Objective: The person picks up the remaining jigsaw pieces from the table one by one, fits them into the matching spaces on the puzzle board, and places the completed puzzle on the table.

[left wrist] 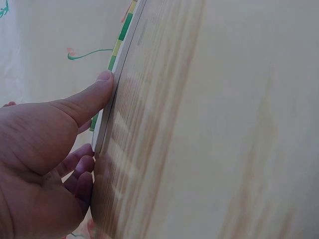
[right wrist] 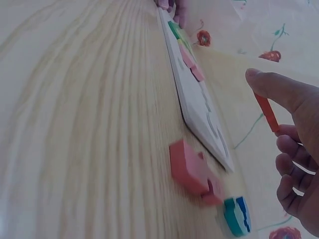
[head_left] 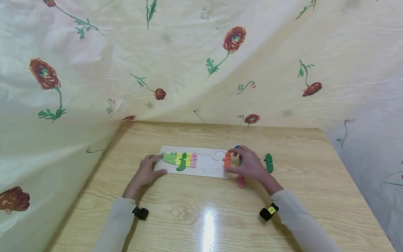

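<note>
A white puzzle board [head_left: 207,170] lies on the table with a green crocodile head [head_left: 170,159] at its left end. Beside the head sit yellow, green and pink pieces in a row. My left hand [head_left: 146,171] holds the board's left end, thumb [left wrist: 102,87] along the near edge. Over the board's right end, my right hand [head_left: 249,165] pinches an orange puzzle piece [head_left: 227,160] between thumb and fingertip. In the right wrist view that orange piece [right wrist: 266,112] is held up off the board.
Right of the board lie a loose pink piece [head_left: 240,182] and a green piece [head_left: 269,163]. A blue and teal piece [right wrist: 237,217] is mostly hidden under my right hand in the head view. Flowered cloth [head_left: 189,63] hangs behind the wooden table [head_left: 176,210] and at its sides.
</note>
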A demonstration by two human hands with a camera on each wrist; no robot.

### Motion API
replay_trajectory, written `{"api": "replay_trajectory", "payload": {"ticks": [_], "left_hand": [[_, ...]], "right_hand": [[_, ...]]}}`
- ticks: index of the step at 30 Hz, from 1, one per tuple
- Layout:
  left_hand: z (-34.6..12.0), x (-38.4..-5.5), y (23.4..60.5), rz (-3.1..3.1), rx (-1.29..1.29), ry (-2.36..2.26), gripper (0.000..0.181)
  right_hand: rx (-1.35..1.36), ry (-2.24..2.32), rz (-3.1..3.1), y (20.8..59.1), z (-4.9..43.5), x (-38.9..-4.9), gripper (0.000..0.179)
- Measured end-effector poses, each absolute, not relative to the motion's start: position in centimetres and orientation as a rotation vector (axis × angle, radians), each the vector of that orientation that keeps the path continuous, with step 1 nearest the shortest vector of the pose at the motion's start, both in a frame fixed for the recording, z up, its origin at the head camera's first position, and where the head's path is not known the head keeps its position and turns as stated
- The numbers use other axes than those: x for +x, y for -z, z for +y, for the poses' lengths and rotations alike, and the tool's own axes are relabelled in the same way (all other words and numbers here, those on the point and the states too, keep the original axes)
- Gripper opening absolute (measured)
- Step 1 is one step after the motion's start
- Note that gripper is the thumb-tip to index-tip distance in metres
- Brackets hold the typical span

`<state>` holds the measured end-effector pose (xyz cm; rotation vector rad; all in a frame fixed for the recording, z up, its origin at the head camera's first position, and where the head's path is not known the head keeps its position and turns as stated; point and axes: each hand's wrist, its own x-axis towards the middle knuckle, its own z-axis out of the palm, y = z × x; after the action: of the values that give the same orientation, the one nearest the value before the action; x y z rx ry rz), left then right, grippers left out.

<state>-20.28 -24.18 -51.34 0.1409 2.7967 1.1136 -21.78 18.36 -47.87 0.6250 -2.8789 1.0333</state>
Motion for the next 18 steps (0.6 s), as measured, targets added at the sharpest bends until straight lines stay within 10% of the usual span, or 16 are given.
{"api": "replay_trajectory", "payload": {"ticks": [18], "left_hand": [[-24.2,-20.3,51.4,2.791,0.142,-1.112,0.073]], "right_hand": [[0.598,-1.112,-2.898,48.7,13.6,-24.1,0.072]]}}
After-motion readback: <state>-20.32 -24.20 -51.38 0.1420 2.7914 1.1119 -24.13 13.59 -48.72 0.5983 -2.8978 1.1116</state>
